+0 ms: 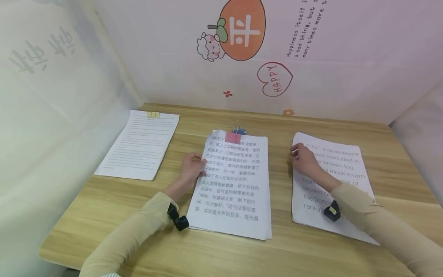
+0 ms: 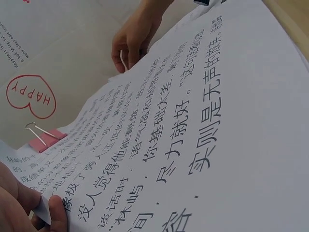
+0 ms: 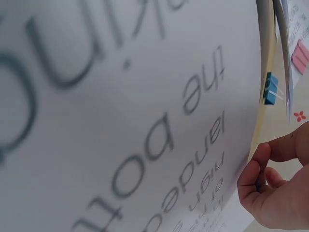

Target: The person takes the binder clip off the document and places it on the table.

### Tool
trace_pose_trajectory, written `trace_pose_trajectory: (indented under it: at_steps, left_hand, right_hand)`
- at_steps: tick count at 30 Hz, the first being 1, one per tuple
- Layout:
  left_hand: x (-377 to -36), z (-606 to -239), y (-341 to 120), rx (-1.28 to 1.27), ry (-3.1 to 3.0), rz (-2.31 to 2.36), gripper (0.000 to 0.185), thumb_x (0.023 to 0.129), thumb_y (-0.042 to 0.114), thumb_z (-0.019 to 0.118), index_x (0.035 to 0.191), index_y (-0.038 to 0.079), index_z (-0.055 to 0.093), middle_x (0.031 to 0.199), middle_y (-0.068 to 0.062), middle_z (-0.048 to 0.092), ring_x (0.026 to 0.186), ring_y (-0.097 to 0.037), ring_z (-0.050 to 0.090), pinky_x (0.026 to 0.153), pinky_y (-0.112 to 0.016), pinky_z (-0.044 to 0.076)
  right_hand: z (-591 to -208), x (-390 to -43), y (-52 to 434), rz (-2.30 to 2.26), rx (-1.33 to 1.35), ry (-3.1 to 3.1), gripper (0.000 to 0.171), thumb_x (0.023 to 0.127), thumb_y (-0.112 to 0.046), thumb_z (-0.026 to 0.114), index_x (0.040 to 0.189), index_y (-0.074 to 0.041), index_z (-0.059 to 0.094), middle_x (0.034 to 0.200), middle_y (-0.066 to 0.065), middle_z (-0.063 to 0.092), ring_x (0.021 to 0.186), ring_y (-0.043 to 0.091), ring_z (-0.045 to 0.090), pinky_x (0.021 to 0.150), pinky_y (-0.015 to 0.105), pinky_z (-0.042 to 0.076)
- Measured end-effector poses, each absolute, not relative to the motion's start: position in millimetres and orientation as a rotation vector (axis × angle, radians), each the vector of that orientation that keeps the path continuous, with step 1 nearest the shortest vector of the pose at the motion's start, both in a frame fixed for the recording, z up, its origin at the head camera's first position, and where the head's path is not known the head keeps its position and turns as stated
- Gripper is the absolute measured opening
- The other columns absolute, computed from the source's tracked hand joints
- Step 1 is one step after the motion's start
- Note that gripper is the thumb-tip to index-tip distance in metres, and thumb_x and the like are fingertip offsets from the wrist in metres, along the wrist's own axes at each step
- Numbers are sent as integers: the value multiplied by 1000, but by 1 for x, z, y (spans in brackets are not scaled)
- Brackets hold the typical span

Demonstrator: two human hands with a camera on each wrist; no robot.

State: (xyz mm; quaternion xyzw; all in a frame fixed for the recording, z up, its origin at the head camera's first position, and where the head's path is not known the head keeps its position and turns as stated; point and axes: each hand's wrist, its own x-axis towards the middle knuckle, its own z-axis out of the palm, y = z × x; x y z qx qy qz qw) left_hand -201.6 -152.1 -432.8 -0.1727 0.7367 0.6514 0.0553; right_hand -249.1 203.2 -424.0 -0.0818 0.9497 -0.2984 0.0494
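Wooden desk [image 1: 221, 254] bears three flat paper stacks: left hand [image 1: 191, 168] pinches the middle stack [image 1: 238, 192], right hand [image 1: 304, 161] pinches the right stack [image 1: 349, 169].

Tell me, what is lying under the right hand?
Under the right hand lies the English-text paper stack; its grip is at the left edge. The covered words cannot be read.

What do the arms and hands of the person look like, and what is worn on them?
Both arms wear long pale yellow-beige sleeves. The left hand and right hand are bare, with no gloves. A small black camera sits at the left wrist; the black one at the right wrist carries a yellow patch.
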Motion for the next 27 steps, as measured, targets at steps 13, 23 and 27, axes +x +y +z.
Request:
trace_pose_trajectory:
  at_steps: [13, 23, 27]
  left_hand:
    - [-201, -437, -146, -540, 2227, 1975, 13, 91, 9, 58, 103, 7, 56, 80, -6, 60, 60, -12, 55, 54, -18, 49]
    - [-201, -436, -145, -531, 2216, 1990, 12, 91, 9, 57, 103, 7, 56, 80, -6, 59, 61, -12, 55, 55, -19, 49]
    - [-201, -436, -145, -513, 2217, 1993, 13, 92, 9, 57, 104, 6, 55, 81, -7, 60, 62, -13, 56, 55, -19, 49]
  right_hand:
    - [-425, -239, 173, -971, -336, 2852, 35, 94, -13, 51, 121, 8, 47, 110, 26, 58, 97, 35, 59, 79, 42, 53]
    - [-427, -237, 162, -1030, -297, 2787, 34, 96, -15, 47, 123, 7, 48, 117, 26, 56, 106, 37, 56, 89, 46, 50]
    - [-425, -236, 157, -1101, -228, 2715, 36, 99, -16, 42, 127, 6, 48, 121, 25, 55, 106, 34, 58, 88, 41, 52]
